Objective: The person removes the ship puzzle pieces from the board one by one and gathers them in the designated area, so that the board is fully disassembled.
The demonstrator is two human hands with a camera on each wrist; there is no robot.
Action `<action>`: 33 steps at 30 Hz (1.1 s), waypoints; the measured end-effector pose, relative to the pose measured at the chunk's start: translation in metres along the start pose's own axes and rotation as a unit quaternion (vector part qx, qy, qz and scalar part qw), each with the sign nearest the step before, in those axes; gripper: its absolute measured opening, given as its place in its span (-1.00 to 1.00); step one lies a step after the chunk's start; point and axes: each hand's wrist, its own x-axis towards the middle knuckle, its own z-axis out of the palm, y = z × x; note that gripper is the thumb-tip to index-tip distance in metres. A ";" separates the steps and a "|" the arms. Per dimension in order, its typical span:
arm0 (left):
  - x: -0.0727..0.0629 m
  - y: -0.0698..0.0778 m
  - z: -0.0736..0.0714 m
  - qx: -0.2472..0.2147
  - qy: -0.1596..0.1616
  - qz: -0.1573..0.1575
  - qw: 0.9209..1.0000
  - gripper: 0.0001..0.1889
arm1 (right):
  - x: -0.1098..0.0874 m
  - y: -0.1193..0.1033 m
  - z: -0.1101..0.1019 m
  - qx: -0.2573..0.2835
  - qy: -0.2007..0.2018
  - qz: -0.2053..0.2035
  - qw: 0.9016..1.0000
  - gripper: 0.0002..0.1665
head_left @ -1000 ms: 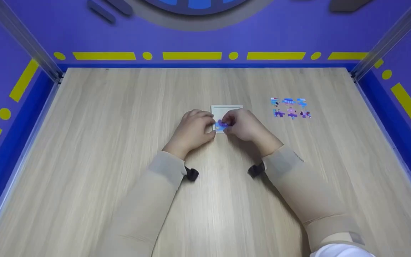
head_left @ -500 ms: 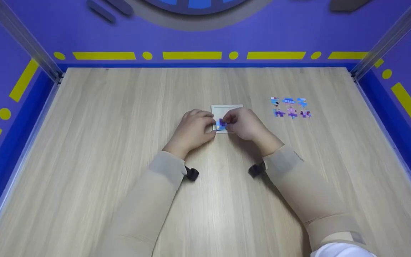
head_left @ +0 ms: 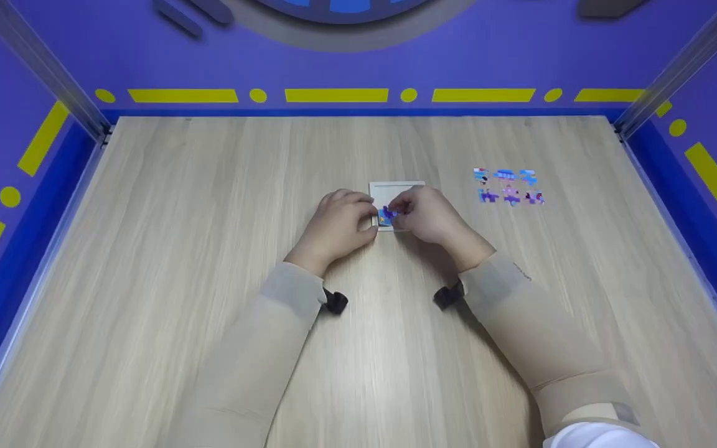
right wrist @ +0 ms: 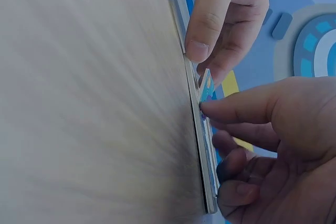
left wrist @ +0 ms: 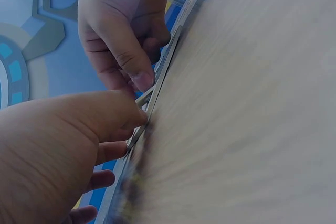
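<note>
A small pale puzzle tray (head_left: 389, 193) lies flat on the table between both hands. My left hand (head_left: 338, 221) holds it by the left edge, thumb near the front corner and fingertips farther back along the rim. With thumb and fingers, my right hand (head_left: 427, 214) pinches a blue and purple jigsaw piece (head_left: 386, 215) over the tray's front left corner. In the right wrist view that jigsaw piece (right wrist: 207, 85) stands tilted, one end raised off the tray (right wrist: 208, 171). The right hand covers the tray's right part in the head view.
Several loose jigsaw pieces (head_left: 505, 175) lie in two rows on the table to the right, beyond the right hand. Blue-purple panels (head_left: 346, 68) with yellow marks wall the wooden table (head_left: 209, 186) at the back and both sides.
The right hand has shifted and tilted the jigsaw piece slightly within the tray's front left corner. The left hand stays in place on the tray.
</note>
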 end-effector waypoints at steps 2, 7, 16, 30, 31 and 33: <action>0.000 0.000 0.000 -0.001 -0.001 0.000 1.000 -0.60 | 0.000 0.000 0.000 -0.006 -0.004 -0.001 1.000 -0.66; 0.000 0.000 0.000 -0.001 -0.002 -0.002 1.000 -0.59 | 0.000 0.001 0.000 -0.005 -0.010 -0.003 1.000 -0.69; 0.000 0.001 -0.001 0.001 -0.003 -0.004 1.000 -0.59 | 0.001 0.000 -0.001 0.020 0.016 0.004 1.000 -0.79; 0.000 0.001 -0.001 0.001 0.000 -0.003 1.000 -0.59 | 0.003 0.005 -0.009 0.076 0.005 -0.001 0.997 -0.88; 0.000 0.001 -0.001 0.002 0.000 -0.003 1.000 -0.59 | 0.004 0.006 -0.009 0.081 0.004 -0.002 0.997 -0.88; 0.000 0.001 -0.001 0.000 0.001 -0.003 1.000 -0.60 | 0.004 0.006 -0.009 0.093 0.002 -0.003 0.996 -0.88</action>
